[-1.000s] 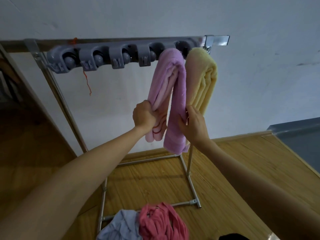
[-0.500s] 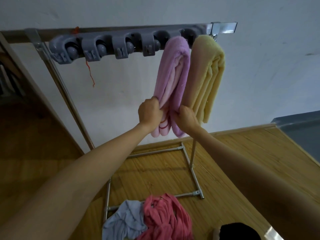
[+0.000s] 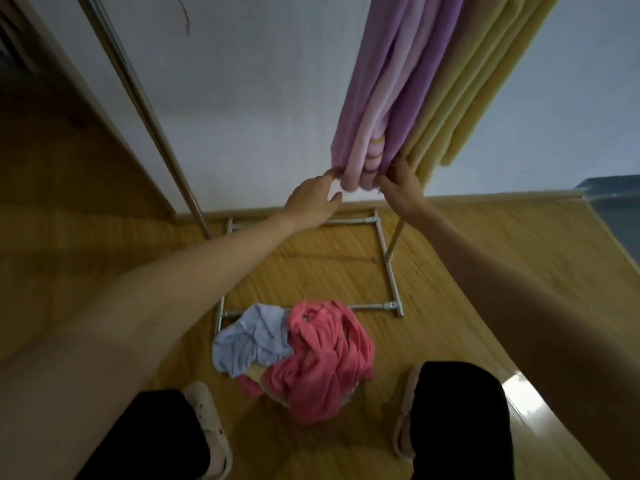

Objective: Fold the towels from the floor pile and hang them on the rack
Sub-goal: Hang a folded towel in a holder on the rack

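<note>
A folded purple towel hangs down from above the frame; the rack's top bar is out of view. My left hand pinches the towel's lower left edge between thumb and fingers. My right hand grips the lower right edge. A folded yellow towel hangs right beside the purple one, touching it. On the floor in front of my feet lies the pile: a crumpled pink towel and a pale blue towel, with a yellowish piece showing under them.
The rack's metal base frame lies on the wooden floor behind the pile, and its left upright pole slants up along the white wall. My feet in pale slippers stand either side of the pile. A wooden door frame is at left.
The view has tipped downward, so the rack's top bar and hooks have left the frame. Both hands have slid down to the purple towel's bottom end.
</note>
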`<state>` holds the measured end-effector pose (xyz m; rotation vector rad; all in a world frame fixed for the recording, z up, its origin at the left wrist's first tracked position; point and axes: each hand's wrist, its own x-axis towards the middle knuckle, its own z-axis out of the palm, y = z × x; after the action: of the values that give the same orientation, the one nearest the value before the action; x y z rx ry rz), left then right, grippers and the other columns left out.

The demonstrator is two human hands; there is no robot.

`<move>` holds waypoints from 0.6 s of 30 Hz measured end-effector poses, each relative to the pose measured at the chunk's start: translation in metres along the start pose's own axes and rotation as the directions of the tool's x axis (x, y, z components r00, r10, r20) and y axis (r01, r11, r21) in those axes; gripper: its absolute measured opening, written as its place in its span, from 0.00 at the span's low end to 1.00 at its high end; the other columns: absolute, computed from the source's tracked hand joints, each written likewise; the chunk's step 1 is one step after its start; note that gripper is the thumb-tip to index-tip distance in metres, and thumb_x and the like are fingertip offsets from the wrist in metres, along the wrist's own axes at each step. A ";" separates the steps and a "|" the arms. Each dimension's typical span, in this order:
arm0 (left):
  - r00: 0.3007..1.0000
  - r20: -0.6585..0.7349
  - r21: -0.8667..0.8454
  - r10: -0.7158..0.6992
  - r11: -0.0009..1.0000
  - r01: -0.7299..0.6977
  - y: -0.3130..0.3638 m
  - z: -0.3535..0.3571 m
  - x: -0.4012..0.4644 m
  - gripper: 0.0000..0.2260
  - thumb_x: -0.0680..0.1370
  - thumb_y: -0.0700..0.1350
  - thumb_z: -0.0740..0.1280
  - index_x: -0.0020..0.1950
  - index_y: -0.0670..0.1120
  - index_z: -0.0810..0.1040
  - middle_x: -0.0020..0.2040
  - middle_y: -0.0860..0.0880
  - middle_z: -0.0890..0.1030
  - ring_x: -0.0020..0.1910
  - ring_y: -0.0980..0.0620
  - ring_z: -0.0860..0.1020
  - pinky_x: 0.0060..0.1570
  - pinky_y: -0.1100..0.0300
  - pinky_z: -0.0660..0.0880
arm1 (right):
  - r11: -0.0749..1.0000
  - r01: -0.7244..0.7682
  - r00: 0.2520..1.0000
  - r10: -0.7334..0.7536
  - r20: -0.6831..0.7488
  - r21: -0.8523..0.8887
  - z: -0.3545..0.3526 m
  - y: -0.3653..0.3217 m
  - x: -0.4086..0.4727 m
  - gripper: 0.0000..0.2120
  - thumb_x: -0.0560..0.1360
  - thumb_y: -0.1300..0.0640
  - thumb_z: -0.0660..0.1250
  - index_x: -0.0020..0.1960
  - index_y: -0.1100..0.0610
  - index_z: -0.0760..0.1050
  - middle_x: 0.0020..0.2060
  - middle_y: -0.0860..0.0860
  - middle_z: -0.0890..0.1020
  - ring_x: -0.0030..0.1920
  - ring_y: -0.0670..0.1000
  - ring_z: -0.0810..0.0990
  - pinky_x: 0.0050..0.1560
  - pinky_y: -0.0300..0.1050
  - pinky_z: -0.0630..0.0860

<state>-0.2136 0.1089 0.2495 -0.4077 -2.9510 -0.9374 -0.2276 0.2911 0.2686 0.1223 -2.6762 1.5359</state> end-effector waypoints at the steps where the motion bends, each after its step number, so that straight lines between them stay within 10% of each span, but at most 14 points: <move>1: 0.997 0.049 0.004 -0.053 0.999 0.053 -0.013 0.011 -0.006 0.23 0.80 0.47 0.60 0.74 0.44 0.62 0.68 0.43 0.74 0.65 0.44 0.73 0.61 0.51 0.72 | 1.000 -0.008 1.000 0.008 0.019 -0.009 0.006 0.010 -0.006 0.16 0.76 0.62 0.61 0.62 0.63 0.69 0.51 0.52 0.79 0.50 0.49 0.79 0.43 0.30 0.73; 8: 0.923 0.234 0.036 -0.305 0.952 0.305 -0.104 0.091 -0.080 0.27 0.77 0.42 0.64 0.75 0.40 0.61 0.69 0.39 0.71 0.67 0.42 0.71 0.64 0.53 0.69 | 0.947 -0.083 0.941 0.177 0.288 -0.311 0.087 0.112 -0.064 0.20 0.78 0.59 0.63 0.68 0.63 0.66 0.63 0.59 0.75 0.62 0.56 0.75 0.55 0.41 0.68; 18: 0.760 0.397 0.077 -0.515 0.843 0.532 -0.236 0.217 -0.229 0.09 0.76 0.40 0.63 0.54 0.39 0.72 0.46 0.39 0.79 0.46 0.38 0.77 0.39 0.50 0.72 | 0.854 -0.018 0.642 0.409 0.648 -0.520 0.216 0.243 -0.183 0.27 0.76 0.61 0.63 0.71 0.66 0.60 0.65 0.63 0.71 0.67 0.63 0.68 0.66 0.57 0.65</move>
<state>-0.0391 -0.0076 -0.0836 0.3044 -3.5242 -1.0599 -0.0701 0.2341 -0.0646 0.5228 -3.7775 0.9004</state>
